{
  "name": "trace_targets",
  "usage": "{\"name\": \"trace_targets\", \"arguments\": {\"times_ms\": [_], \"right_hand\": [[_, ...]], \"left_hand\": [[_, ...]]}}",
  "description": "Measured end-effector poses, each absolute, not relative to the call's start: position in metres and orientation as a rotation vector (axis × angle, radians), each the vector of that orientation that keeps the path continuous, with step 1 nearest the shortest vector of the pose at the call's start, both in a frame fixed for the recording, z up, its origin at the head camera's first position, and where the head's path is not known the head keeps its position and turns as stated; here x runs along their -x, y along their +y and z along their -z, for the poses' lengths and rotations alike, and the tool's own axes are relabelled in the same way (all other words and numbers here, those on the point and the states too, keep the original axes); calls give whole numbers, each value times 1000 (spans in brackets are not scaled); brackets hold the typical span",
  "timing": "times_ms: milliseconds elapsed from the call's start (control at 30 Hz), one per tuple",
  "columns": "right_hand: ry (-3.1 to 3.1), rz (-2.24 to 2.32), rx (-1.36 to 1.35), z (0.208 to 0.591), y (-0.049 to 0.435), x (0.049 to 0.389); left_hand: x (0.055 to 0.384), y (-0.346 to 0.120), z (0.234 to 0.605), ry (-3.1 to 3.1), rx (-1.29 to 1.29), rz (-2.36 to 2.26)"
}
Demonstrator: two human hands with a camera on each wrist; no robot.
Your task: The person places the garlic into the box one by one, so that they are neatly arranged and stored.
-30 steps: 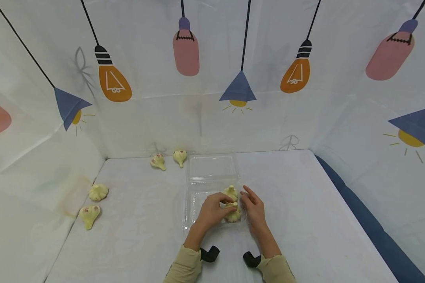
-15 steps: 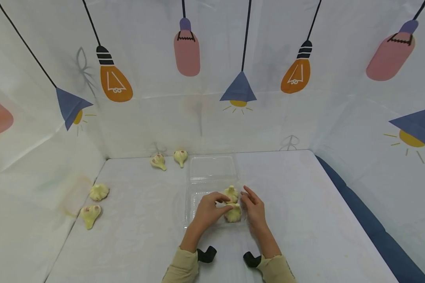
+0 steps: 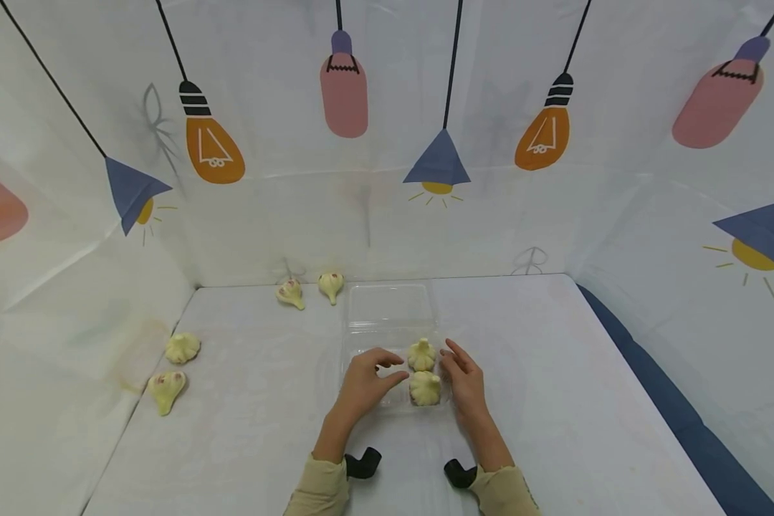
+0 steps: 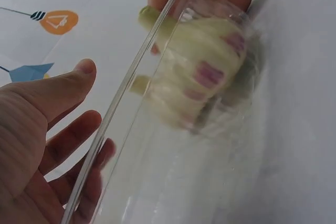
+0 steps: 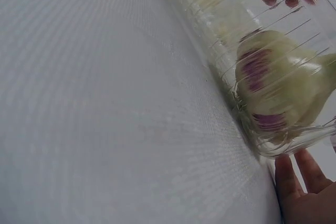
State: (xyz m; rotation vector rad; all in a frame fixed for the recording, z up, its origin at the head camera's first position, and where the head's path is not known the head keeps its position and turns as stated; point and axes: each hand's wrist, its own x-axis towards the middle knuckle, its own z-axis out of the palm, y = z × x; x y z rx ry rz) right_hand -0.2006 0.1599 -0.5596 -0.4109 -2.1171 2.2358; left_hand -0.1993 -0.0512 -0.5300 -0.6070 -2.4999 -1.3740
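Note:
Two garlic bulbs, a far one (image 3: 421,355) and a near one (image 3: 425,388), sit one behind the other along the right side of a clear plastic clamshell box (image 3: 389,304) whose lid is folded back. To their left, my left hand (image 3: 365,380) hovers over the box with thumb and fingers apart and nothing between them. My right hand (image 3: 466,387) stands at the box's right side with its fingers extended, fingertips right at the wall. Through that wall, the right wrist view shows a purple-marked bulb (image 5: 283,82) just beyond the right fingers (image 5: 310,169).
Two more garlic bulbs lie at the back edge, one at the left (image 3: 290,294) and one close to the lid (image 3: 330,287). Another pair, an upper (image 3: 183,348) and a lower bulb (image 3: 165,390), lies near the table's left edge. A lamp-printed cloth (image 3: 284,215) encloses the white table (image 3: 555,416).
My left hand has let go of the near garlic bulb and moved left, away from it. The right hand stays beside the box.

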Motion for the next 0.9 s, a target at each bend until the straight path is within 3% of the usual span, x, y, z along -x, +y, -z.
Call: {"name": "trace_targets", "arguments": {"times_ms": [900], "right_hand": [[-2142,-2234,426,557,159,199]], "left_hand": [[194,-143,509,-2526,316,1320]]}}
